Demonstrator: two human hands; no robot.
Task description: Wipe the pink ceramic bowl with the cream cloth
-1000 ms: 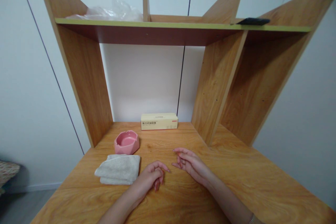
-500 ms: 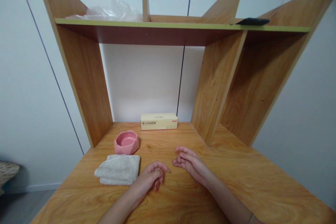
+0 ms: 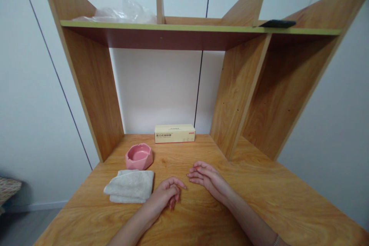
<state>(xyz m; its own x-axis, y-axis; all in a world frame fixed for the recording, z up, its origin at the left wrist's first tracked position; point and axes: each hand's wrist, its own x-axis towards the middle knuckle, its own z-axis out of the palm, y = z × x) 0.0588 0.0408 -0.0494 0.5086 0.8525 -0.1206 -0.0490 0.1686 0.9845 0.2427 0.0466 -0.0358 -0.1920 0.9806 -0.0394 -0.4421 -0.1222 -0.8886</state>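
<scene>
Wooden desk point(image 3: 273, 200) with an upper shelf point(image 3: 201, 29) against a white wall point(image 3: 158, 88), left hand point(image 3: 165, 194) loosely curled, right hand point(image 3: 206, 178) half open, both empty on the desktop, folded grey towel point(image 3: 129, 186) just beside the left hand, pink bowl point(image 3: 138, 156) behind it, beige box point(image 3: 174, 133) at the back.

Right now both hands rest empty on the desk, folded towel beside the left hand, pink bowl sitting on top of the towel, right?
Not quite: the head view shows the pink bowl on the desk itself, just behind the folded towel, not on it. The left hand and right hand do rest empty on the desk, towel beside the left.
</scene>
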